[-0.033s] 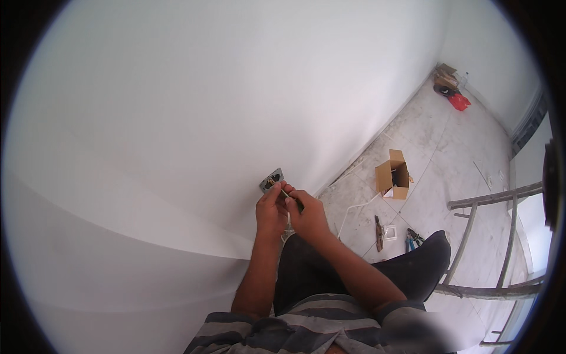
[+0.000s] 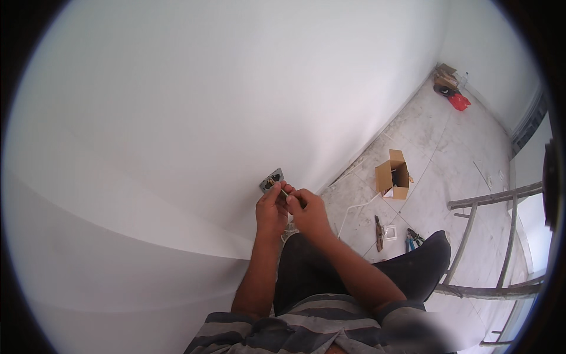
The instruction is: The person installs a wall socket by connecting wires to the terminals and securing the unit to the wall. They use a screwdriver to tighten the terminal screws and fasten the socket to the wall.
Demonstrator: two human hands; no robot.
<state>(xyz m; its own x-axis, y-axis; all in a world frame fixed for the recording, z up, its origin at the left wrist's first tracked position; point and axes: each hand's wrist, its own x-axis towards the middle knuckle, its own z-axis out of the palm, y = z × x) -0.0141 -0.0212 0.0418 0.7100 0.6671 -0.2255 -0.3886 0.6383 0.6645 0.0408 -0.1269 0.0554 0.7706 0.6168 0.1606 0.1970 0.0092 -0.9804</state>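
Presumably for steadiness, left hand point(image 2: 271, 213) and right hand point(image 2: 310, 216) pinch one slim, metallic-looking rod point(image 2: 284, 192) beside the grey, square wall box point(image 2: 272, 178).

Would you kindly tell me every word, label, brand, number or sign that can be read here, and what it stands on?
No text can be read anywhere.
Open cardboard box: any print is too small to read.
Red bag: too small and blurred to tell.
Grey frame in the wall: no lettering can be made out.
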